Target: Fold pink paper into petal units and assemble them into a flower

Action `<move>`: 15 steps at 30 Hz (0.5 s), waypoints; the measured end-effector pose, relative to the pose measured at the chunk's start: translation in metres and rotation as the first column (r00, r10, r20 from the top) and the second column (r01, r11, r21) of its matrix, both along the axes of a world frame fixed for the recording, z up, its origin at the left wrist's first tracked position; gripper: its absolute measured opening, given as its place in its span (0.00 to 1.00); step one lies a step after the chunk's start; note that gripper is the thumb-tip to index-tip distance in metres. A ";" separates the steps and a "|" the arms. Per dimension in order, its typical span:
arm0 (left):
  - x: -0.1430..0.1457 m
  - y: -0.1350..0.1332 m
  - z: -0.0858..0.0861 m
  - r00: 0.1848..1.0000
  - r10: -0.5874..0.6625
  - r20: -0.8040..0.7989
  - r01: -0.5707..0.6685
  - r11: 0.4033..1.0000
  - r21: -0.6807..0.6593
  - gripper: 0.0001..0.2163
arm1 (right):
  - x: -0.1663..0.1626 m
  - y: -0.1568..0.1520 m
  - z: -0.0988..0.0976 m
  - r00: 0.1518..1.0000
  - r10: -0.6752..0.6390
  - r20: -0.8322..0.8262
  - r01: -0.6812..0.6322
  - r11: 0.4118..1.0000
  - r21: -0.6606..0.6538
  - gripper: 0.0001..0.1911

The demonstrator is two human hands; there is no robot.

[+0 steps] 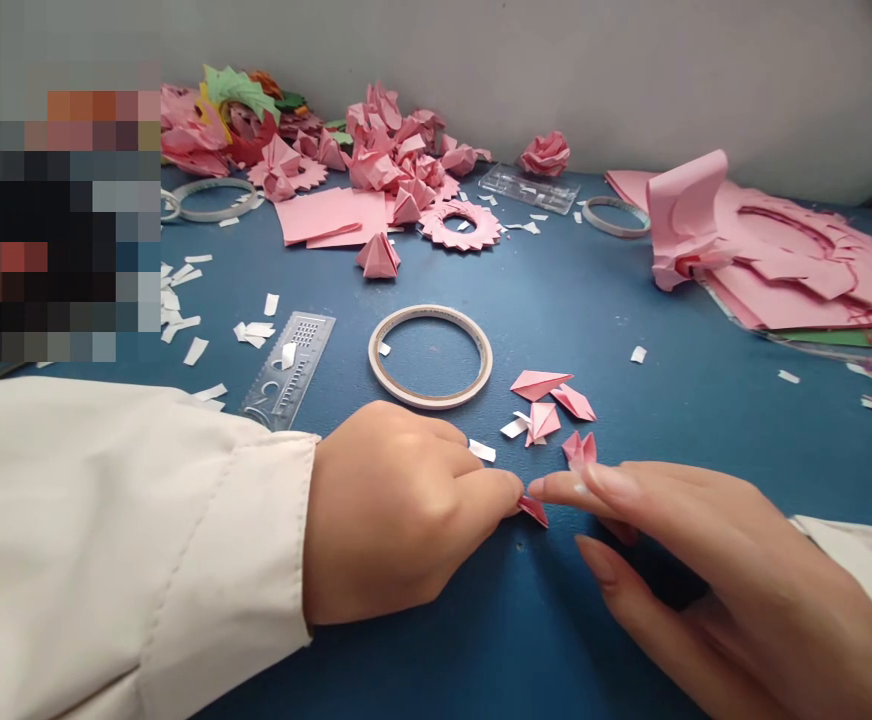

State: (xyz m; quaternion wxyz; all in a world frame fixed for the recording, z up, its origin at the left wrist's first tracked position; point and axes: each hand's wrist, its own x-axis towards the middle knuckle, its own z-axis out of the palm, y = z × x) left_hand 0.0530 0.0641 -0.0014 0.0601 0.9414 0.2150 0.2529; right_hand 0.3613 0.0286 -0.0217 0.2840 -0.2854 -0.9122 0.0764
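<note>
My left hand (398, 510) rests on the blue table (556, 300) with its fingers curled, pinching a small folded pink paper piece (533, 510). The index fingertip of my right hand (706, 570) touches the same piece from the right, the other fingers spread. Just beyond the fingertips lie several folded pink paper petals (552, 400) and another one (580, 448) next to my right index finger. A ring of double-sided tape (430, 356) lies flat behind my left hand.
A clear plastic ruler (290, 368) and white paper scraps (181, 310) lie at left. Pink sheets (335, 215), folded paper flowers (398, 150) and a toothed pink ring (460, 225) sit at the back. A stack of cut pink paper (781, 260) lies right, with another tape ring (616, 215).
</note>
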 end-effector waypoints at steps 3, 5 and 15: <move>0.000 0.000 -0.002 1.000 0.007 0.030 -0.008 1.000 0.014 0.20 | -0.003 0.000 0.001 0.999 -0.035 -0.010 0.035 0.999 0.013 0.39; 0.000 -0.001 -0.002 0.998 0.015 0.067 -0.015 1.000 0.007 0.20 | -0.005 0.001 0.003 0.998 -0.053 -0.017 0.054 0.998 0.028 0.34; -0.002 -0.001 0.001 0.995 -0.011 0.094 0.016 0.999 -0.044 0.17 | -0.002 0.007 0.003 0.999 0.003 -0.045 -0.003 1.000 -0.006 0.34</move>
